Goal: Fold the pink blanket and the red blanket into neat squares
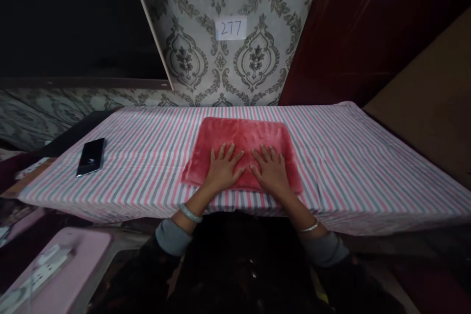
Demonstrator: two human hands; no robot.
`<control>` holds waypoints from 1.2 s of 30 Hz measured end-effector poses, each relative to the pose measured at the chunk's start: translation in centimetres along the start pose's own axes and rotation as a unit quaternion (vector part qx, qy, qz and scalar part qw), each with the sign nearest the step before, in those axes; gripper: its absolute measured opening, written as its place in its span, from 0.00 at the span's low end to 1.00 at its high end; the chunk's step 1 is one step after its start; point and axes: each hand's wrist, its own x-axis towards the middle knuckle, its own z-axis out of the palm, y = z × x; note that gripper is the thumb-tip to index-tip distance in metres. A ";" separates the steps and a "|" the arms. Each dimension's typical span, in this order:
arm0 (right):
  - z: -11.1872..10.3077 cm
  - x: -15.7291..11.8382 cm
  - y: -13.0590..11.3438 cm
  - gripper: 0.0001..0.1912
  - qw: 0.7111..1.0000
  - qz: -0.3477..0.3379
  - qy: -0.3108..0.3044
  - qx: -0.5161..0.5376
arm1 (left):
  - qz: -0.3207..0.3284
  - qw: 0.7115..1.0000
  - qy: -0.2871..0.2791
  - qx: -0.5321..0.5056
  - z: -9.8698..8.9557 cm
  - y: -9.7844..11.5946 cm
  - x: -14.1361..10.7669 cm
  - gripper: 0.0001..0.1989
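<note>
A red plush cloth (243,130), roughly rectangular and lying flat, is on the table in front of me. It looks soft, with brushed marks in its pile; whether it is a folded cloth or a cushion cover I cannot tell. My left hand (222,169) rests palm down on its left half, fingers spread. On the right half lies my right hand (271,169), also flat with the fingers apart. Both palms touch the plush surface, and neither hand grips anything. The wrists cross its near edge.
Under the cloth is a table with a striped tablecloth (147,157). A smartphone (91,157) lies at the left. Behind stand a patterned wall with a paper marked 277 (231,28), a dark television (73,19) and a dark red panel (349,34). A power strip (44,274) sits lower left.
</note>
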 end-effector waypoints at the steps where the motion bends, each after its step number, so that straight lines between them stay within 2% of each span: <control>1: 0.1 0.1 0.0 0.29 1.000 0.000 0.003 0.000 | 0.001 1.000 0.001 -0.002 0.2 -0.1 0.1 0.30; 9: 0.3 0.2 0.1 0.28 1.000 0.001 0.000 0.010 | -0.004 1.000 0.011 -0.009 0.4 0.0 0.2 0.30; 14: -0.2 0.1 0.4 0.28 1.000 -0.006 -0.010 0.010 | 0.003 1.000 -0.005 -0.011 -0.8 -0.2 0.1 0.29; 17: -0.6 -0.7 1.9 0.28 1.000 -0.004 -0.028 -0.001 | 0.002 1.000 -0.028 -0.005 -2.1 -1.6 -0.6 0.29; 20: -0.3 -2.5 4.2 0.27 1.000 0.022 -0.009 -0.008 | -0.051 0.998 -0.004 0.024 -2.8 -3.9 -2.0 0.29; 23: 1.1 -4.5 6.2 0.27 0.998 0.021 0.048 0.020 | -0.081 0.996 0.023 0.021 -2.0 -6.0 -3.6 0.28; 27: 2.9 -5.8 7.1 0.28 0.990 -0.011 0.109 0.090 | -0.061 0.996 0.064 -0.010 -0.1 -7.0 -4.6 0.27; 31: 3.2 -5.7 7.0 0.28 0.986 0.002 0.114 0.121 | -0.070 0.994 0.079 -0.017 0.6 -6.9 -4.4 0.26; 36: 3.2 -5.6 6.7 0.27 0.984 0.005 0.123 0.127 | -0.081 0.992 0.093 -0.023 0.3 -6.7 -4.5 0.26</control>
